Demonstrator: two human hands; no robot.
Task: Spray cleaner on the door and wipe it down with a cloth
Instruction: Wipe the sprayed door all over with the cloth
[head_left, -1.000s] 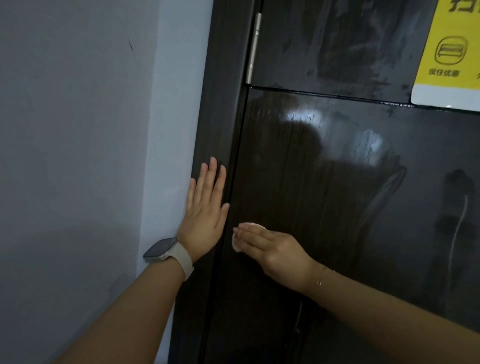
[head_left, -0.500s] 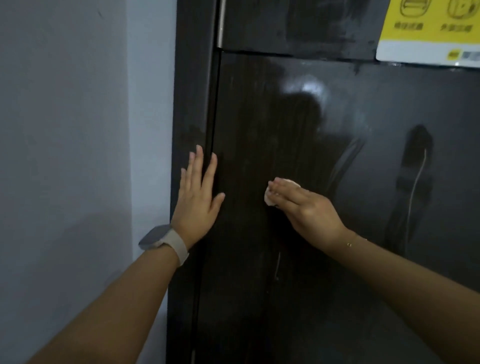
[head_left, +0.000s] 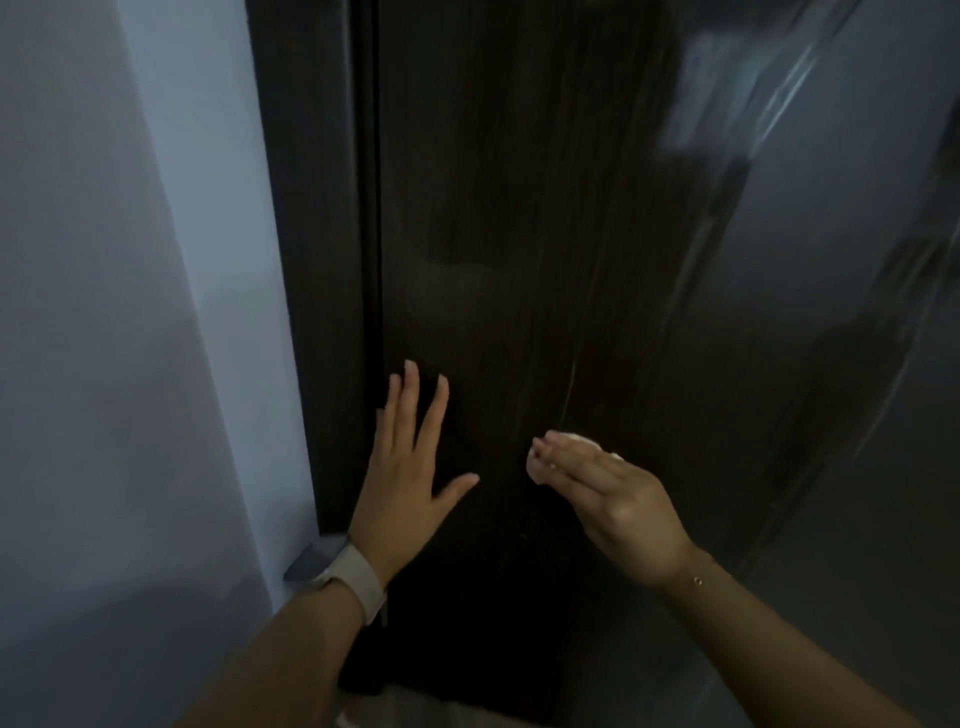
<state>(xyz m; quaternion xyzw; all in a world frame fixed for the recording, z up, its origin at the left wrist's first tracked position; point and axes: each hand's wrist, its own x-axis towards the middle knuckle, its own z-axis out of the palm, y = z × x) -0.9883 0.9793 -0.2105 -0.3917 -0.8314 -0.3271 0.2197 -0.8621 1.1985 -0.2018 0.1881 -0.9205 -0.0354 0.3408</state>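
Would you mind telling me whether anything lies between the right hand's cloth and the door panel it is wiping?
Nothing visible does: the right hand presses the cloth directly on the door.

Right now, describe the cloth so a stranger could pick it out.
Start at the dark wood door. Low on it, the right hand presses something flat against it. The cloth is the small white patch peeking from under those fingers, the only pale thing on the dark surface.

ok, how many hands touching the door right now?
2. Left hand flat on the door near its left edge; right hand beside it, pressing the white cloth.
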